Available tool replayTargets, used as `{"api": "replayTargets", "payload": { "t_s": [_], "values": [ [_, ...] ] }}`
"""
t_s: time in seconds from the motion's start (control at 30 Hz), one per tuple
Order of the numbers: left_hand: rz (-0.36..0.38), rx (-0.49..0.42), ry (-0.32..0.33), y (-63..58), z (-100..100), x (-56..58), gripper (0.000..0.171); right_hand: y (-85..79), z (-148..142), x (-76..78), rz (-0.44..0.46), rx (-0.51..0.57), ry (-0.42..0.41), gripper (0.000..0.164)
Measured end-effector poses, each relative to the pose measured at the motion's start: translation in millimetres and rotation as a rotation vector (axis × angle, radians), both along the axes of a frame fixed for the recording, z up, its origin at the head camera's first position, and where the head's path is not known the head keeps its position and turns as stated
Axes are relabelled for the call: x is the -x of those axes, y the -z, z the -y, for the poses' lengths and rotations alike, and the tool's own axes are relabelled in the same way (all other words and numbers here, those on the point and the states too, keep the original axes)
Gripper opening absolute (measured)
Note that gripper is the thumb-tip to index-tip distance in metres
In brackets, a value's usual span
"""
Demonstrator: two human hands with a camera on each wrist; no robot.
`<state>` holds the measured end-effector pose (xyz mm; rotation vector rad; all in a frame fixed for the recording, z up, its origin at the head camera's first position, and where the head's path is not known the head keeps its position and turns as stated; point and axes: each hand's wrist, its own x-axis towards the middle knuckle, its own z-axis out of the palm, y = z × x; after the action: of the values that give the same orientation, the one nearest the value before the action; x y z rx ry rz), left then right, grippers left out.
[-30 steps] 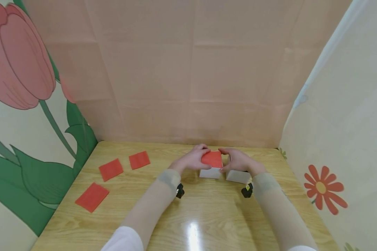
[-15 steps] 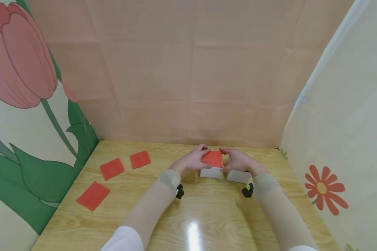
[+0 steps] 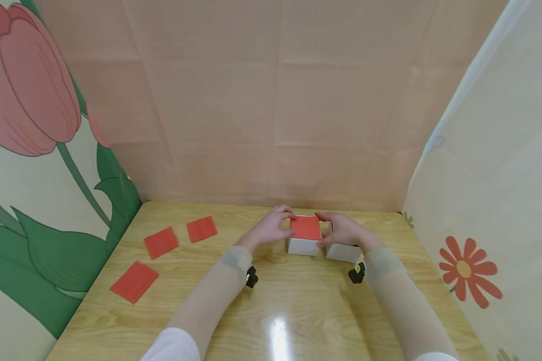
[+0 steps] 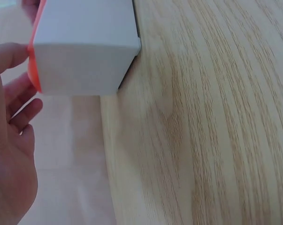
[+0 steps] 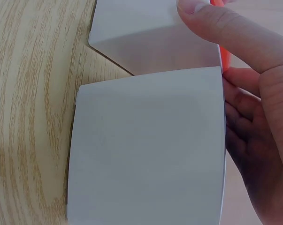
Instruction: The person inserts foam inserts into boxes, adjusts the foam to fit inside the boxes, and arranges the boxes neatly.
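Note:
A white box (image 3: pixel 302 247) with a red square sheet (image 3: pixel 305 227) on its top stands near the table's far edge. My left hand (image 3: pixel 271 228) is at its left side, fingers spread and loosely bent, tips close to the sheet's edge. My right hand (image 3: pixel 342 230) holds the box's right side, thumb at the near corner and index finger at the far corner. In the right wrist view the thumb (image 5: pixel 193 5) lies against the white wall. A second white box (image 3: pixel 343 253) stands just to the right, partly hidden under my right hand and wrist.
Three more red squares, a near one (image 3: pixel 134 282), a middle one (image 3: pixel 161 242) and a far one (image 3: pixel 201 229), lie flat on the left of the wooden table (image 3: pixel 307 311). A pinkish hanging cloth (image 3: pixel 271 110) stands behind the table, with flower-printed cloths at both sides.
My left hand has drawn back a little to the left from the box, uncovering more of the red sheet. The right hand stays in place.

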<state>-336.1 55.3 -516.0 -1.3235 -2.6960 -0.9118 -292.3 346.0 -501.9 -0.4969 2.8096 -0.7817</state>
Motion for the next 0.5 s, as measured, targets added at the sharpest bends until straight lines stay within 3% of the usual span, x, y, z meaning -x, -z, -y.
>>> {"api": "replayTargets", "payload": {
  "t_s": [0.5],
  "values": [
    [-0.005,0.115,-0.068,-7.2,-14,0.2,0.044,1.6,-2,-0.3,-0.001,0.004,0.000,0.110]
  ]
}}
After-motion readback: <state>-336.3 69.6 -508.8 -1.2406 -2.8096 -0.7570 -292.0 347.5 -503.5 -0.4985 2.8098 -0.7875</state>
